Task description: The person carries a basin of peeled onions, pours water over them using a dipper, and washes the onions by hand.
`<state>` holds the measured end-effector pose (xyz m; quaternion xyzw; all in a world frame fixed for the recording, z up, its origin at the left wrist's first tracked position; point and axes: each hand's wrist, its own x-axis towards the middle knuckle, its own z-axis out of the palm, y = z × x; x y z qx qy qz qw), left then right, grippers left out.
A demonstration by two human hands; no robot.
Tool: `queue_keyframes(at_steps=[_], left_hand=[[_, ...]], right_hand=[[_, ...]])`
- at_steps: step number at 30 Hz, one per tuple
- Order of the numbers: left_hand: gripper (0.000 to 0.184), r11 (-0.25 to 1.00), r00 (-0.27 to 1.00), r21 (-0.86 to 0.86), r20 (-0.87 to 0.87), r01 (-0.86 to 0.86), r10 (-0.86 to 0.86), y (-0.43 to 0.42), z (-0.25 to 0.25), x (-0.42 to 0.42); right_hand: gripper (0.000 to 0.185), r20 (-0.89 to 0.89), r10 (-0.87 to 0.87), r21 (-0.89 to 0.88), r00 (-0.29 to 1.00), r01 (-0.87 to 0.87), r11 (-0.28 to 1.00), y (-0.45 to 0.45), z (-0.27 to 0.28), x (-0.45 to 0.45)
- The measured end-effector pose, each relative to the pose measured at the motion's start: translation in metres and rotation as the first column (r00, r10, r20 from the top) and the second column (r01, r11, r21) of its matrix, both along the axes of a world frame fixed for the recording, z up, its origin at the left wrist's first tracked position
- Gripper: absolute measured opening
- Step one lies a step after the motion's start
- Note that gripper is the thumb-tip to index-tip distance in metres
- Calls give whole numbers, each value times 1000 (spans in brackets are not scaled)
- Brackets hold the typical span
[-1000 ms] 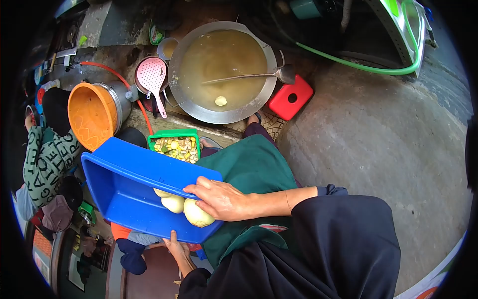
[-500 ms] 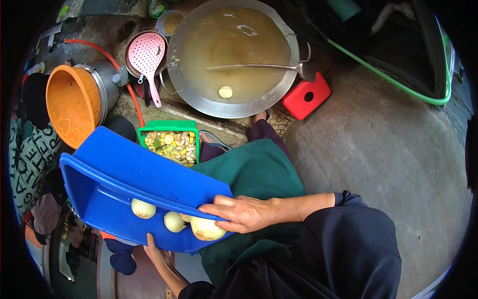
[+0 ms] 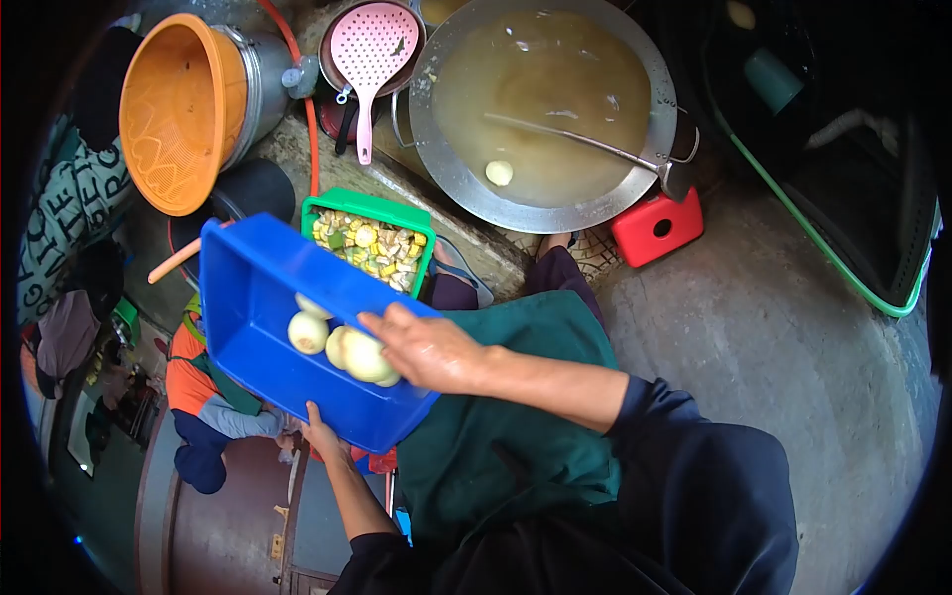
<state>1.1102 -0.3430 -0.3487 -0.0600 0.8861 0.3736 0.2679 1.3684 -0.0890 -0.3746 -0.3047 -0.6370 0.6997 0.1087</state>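
Note:
A deep blue plastic bin is tilted in front of me, its inside facing up toward me. Several round pale vegetables, peeled-looking, lie bunched inside; some are blurred. My left hand grips the bin's lower side, fingers against the wall. Across the upper right rim, my right hand is closed on the edge, with its fingertips close to the vegetables. Beyond the bin stands a wide metal wok of cloudy liquid, where one pale round piece floats. A long-handled ladle rests across the wok.
A green tub of chopped corn and vegetables sits beyond the bin. Behind are an orange basket, a pink strainer and an orange hose. A red box is by the wok. Another person is at lower left.
The view has shifted, so the wok and tub appear further right. The bin has turned to show more of its inside, and the vegetables have rolled closer together. Both hands remain on the bin.

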Motion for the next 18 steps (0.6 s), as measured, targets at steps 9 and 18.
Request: queue_keyframes(at_steps=[9, 18], left_hand=[[40, 960, 966, -126, -90, -251, 240, -97, 36, -4], [35, 999, 993, 20, -112, -30, 32, -26, -1, 10]], right_hand=[[48, -82, 148, -94, 986, -155, 983, -68, -6, -69], [52, 124, 34, 30, 992, -38, 999, -51, -40, -16]])
